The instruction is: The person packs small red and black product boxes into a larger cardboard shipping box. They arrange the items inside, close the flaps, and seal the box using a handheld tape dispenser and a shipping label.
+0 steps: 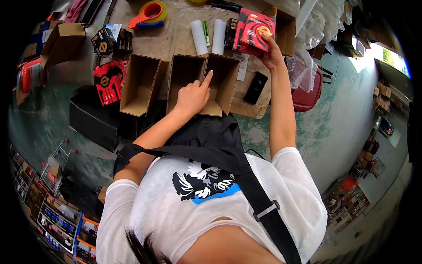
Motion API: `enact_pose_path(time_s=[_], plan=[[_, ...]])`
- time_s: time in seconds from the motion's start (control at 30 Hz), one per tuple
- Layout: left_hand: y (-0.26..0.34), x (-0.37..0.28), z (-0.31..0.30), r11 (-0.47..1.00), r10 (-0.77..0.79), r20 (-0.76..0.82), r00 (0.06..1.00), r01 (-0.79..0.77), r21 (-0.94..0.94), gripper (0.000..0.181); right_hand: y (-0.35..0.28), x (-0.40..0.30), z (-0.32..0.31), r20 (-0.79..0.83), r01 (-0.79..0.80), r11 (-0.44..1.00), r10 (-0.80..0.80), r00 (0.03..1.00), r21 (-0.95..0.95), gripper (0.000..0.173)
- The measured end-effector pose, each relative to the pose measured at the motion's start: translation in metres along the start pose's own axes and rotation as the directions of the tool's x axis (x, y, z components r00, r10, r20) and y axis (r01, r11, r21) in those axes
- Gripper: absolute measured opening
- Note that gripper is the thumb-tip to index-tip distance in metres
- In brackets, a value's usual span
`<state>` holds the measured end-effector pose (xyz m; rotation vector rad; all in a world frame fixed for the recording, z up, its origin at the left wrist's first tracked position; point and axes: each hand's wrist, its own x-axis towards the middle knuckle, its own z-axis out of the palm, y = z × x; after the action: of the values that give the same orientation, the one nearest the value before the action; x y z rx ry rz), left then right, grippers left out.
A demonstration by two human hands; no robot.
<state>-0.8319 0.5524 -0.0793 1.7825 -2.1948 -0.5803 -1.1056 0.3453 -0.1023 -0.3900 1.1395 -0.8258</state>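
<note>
My right hand (272, 52) grips red printed packets (255, 31) at the table's far right, in front of an open cardboard box (286, 33). My left hand (194, 95) has its index finger extended over two open cardboard boxes (227, 71) standing side by side; whether it touches them I cannot tell. Another open cardboard box (136, 82) stands to their left, beside a red and black packet (108, 82). Behind the pair lie two white rolls (199, 38) with a green utility knife (206, 32) between them. A black smartphone (256, 87) lies to the right.
An orange tape dispenser (148, 15) lies at the back. Small black boxes (105, 42) and a cardboard box (64, 41) are at the left. Clear plastic wrap (305, 71) hangs at the right above a dark red bin (308, 94). A black box (94, 122) stands below left.
</note>
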Motion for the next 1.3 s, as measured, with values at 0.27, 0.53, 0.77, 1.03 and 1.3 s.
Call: enact_pose_path(time_s=[0.27,0.53,0.77,1.03,1.3], plan=[[-0.018,0.010,-0.022,0.924,-0.076,0.254,0.964,0.164,-0.344,0.072,-0.002,-0.198,0.090,0.027,0.250,0.870,-0.264,0.964,-0.426,0.064],[-0.026,0.022,-0.032,0.796,0.047,0.346,0.937,0.174,-0.580,0.065,0.108,-0.211,0.124,-0.157,-0.074,0.212,-0.409,0.899,-0.975,0.089],[-0.023,0.023,-0.026,0.808,0.050,0.260,0.964,0.114,-0.578,0.062,0.140,-0.175,0.135,-0.106,-0.101,0.032,-0.362,0.926,-0.994,0.104],[-0.017,0.025,-0.031,0.888,0.027,0.283,0.959,0.107,-0.448,0.063,0.178,-0.139,0.102,-0.160,-0.200,0.239,0.176,0.971,-0.950,0.098],[-0.016,0.037,-0.041,0.933,0.045,0.360,0.932,0.089,-0.348,0.063,0.184,-0.126,0.099,0.035,0.067,0.084,-0.339,0.940,-0.994,0.083]])
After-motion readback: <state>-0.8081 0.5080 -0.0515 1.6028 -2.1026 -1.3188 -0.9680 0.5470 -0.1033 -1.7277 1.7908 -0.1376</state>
